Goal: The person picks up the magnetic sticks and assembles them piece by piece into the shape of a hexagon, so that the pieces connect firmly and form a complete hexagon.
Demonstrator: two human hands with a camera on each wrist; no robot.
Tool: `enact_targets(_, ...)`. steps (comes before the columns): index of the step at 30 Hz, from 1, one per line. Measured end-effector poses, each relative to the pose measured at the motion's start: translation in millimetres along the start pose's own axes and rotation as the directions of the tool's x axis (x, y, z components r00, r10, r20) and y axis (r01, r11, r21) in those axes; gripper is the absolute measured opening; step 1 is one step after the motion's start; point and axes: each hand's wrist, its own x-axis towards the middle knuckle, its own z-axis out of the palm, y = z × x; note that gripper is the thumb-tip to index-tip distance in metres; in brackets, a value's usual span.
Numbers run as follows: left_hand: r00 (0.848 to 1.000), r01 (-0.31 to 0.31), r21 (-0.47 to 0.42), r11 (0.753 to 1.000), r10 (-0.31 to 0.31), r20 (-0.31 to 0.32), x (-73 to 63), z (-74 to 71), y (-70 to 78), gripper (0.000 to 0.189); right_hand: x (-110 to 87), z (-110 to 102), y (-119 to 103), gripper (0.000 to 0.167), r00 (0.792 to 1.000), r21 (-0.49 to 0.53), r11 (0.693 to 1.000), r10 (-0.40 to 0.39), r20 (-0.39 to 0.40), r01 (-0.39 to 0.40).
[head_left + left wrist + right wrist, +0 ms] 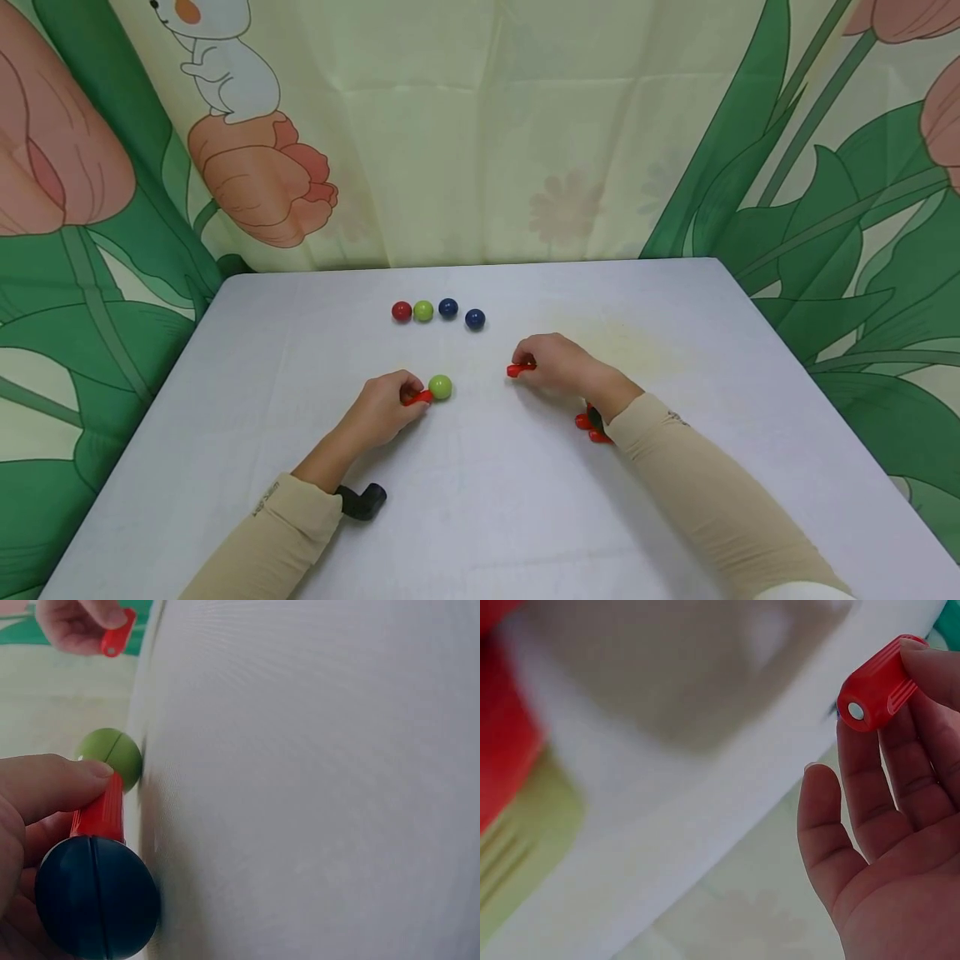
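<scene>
My left hand (384, 408) pinches a red rod (101, 814) between thumb and fingers, just above the table. A green ball (440, 387) sits at the rod's far end, and a dark blue ball (97, 898) is at its near end in the left wrist view. Farther right, my right hand (558, 364) holds another red rod (879, 684) between thumb and fingertips. That rod has grooved sides and a round silvery spot on its end; no ball is on the end that shows. A gap separates the two hands.
At the back of the white table (487, 517), a red ball (402, 312), a green ball (423, 311) and two dark blue balls (448, 308) lie in a row. Red rods (583, 422) lie by my right sleeve, partly hidden. A patterned curtain (487, 167) hangs behind.
</scene>
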Motion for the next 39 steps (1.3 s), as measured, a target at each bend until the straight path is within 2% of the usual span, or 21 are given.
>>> enact_targets(4, 1.000, -0.007, -0.006, 1.000, 0.007, -0.001, 0.0, 0.2, -0.6, 0.024, 9.5, 7.3, -11.6, 0.013, 0.999, 0.000, 0.999, -0.044, 0.006, 0.044)
enact_targets(16, 1.000, 0.012, -0.001, 1.000, -0.012, -0.001, 0.4, 1.7, 0.6, 0.023, 26.7, 27.2, -35.2, 0.008, 0.998, 0.010, 0.999, -0.040, 0.039, 0.040)
enact_targets(27, 1.000, 0.009, -0.010, 1.000, -0.009, 0.006, -0.3, 2.2, 0.3, 0.022, 33.9, 36.6, -46.4, 0.011, 0.999, 0.036, 0.999, -0.017, 0.050, 0.015)
enact_targets(39, 1.000, -0.016, -0.026, 1.000, 0.016, 0.003, -3.7, -0.9, 2.8, 0.021, 35.5, 40.7, -49.8, 0.009, 0.998, 0.066, 0.995, -0.069, 0.009, 0.069)
